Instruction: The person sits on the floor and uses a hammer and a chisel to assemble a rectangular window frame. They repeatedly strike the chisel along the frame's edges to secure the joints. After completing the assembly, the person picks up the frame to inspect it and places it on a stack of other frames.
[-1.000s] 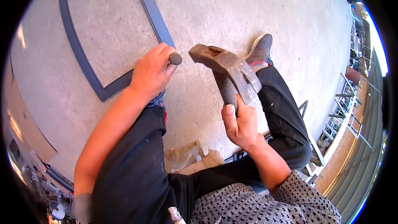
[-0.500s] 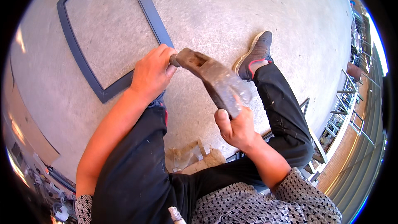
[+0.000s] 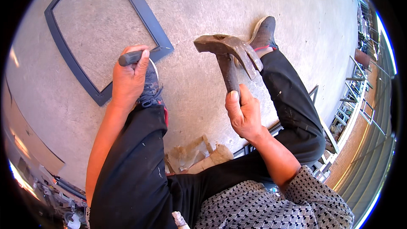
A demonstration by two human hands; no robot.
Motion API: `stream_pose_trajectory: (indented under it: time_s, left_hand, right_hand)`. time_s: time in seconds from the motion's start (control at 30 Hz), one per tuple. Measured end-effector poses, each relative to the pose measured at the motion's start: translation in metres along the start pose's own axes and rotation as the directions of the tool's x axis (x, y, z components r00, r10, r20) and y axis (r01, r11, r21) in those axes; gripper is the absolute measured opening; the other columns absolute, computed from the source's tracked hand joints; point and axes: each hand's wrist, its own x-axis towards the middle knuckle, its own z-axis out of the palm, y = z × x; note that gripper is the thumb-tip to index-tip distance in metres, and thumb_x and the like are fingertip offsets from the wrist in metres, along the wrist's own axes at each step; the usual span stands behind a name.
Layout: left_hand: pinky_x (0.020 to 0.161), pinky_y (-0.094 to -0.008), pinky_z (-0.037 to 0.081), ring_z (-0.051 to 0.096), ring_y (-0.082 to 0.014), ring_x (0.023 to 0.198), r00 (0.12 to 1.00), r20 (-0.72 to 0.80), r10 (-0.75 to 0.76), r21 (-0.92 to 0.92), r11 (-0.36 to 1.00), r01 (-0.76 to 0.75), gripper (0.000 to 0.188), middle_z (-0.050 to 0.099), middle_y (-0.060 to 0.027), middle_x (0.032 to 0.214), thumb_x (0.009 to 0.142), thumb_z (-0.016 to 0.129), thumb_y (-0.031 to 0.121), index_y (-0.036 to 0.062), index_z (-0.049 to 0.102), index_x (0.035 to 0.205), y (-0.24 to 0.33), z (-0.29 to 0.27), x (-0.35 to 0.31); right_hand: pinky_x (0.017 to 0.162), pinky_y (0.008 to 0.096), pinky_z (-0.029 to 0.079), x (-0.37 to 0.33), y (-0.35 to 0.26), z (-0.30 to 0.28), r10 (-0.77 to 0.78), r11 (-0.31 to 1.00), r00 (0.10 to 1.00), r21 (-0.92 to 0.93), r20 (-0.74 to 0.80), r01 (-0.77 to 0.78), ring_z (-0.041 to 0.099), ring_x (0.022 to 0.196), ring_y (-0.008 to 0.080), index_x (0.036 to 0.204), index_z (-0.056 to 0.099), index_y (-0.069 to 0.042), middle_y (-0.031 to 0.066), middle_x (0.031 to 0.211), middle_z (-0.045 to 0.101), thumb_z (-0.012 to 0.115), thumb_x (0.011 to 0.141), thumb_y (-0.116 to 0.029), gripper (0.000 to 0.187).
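My left hand (image 3: pixel 128 78) is closed around a short dark chisel-like rod (image 3: pixel 130 58), thumb along its side. The blunt end sticks out on the left of the fist. Its thinner far end points at the near right corner of a dark grey metal frame (image 3: pixel 142 12), which lies flat on the floor; whether the tip touches the frame I cannot tell. My right hand (image 3: pixel 244 114) grips the handle of a worn claw hammer (image 3: pixel 227 44). The hammer head is raised to the right of the rod, apart from it, its claw toward the right.
My shoes (image 3: pixel 265 32) rest on the concrete floor (image 3: pixel 207 0), one beside the frame. Brown torn cardboard (image 3: pixel 212 159) lies between my legs. Welded metal frames (image 3: pixel 354 97) stand along the right side. Assorted clutter (image 3: pixel 70 208) sits at the lower left.
The hammer has moved away from the rod's end, up and to the right. My left hand has shifted left and down, so the rod now shows across its fist.
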Motion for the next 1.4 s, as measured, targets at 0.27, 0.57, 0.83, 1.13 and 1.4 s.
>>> stream_pose_trajectory:
  time_s: [0.27,0.57,0.83,1.13,1.4]
  left_hand:
    - [0.076,-0.0243,0.047,0.055,-0.0075,0.085,1.000,-0.002,0.024,0.004,1.000,-0.024,0.025,0.062,0.0015,0.091,0.106,0.067,0.028,0.0051,0.070,0.117,-0.004,0.000,-0.002]
    - [0.077,-0.0247,0.048,0.055,-0.0073,0.084,0.999,0.020,0.033,0.074,0.997,-0.034,0.022,0.062,0.0012,0.095,0.106,0.067,0.025,0.0047,0.070,0.115,0.006,0.001,-0.001]
    - [0.075,-0.0328,0.051,0.062,-0.0203,0.080,0.994,0.034,0.109,0.159,0.981,-0.113,0.019,0.064,-0.0065,0.094,0.103,0.069,0.025,0.0067,0.068,0.107,0.014,0.005,0.003]
    - [0.075,-0.0313,0.050,0.059,-0.0173,0.079,0.997,0.013,0.075,0.112,0.991,-0.076,0.019,0.062,-0.0060,0.093,0.104,0.068,0.023,0.0053,0.068,0.108,0.013,0.005,0.001]
    - [0.078,-0.0260,0.050,0.057,-0.0086,0.084,0.997,0.050,0.059,0.167,0.984,-0.067,0.019,0.063,-0.0016,0.100,0.107,0.064,0.021,0.0038,0.069,0.113,0.015,0.003,0.000]
  right_hand:
    - [0.057,0.0416,0.049,0.002,0.000,0.001,-0.001,1.000,1.000,0.006,0.015,0.001,0.064,0.056,0.0311,0.094,0.056,-0.003,0.0152,0.064,0.059,0.058,0.109,-0.037,0.037]
    - [0.057,0.0418,0.049,0.002,-0.004,0.000,0.024,1.000,0.999,0.005,0.049,-0.024,0.064,0.057,0.0312,0.093,0.054,-0.004,0.0155,0.064,0.059,0.058,0.109,-0.037,0.037]
    - [0.057,0.0430,0.049,0.003,-0.006,0.000,0.013,1.000,0.998,0.001,0.062,-0.014,0.063,0.057,0.0344,0.094,0.054,-0.004,0.0165,0.065,0.058,0.058,0.109,-0.037,0.036]
    - [0.055,0.0417,0.048,0.004,-0.006,0.001,-0.003,1.000,0.998,-0.002,0.063,0.003,0.063,0.055,0.0316,0.095,0.054,-0.004,0.0158,0.063,0.057,0.059,0.109,-0.037,0.036]
    - [0.054,0.0423,0.049,0.004,-0.006,0.001,-0.014,1.000,0.998,-0.001,0.066,0.014,0.064,0.055,0.0326,0.095,0.054,-0.003,0.0163,0.063,0.057,0.059,0.108,-0.037,0.037]
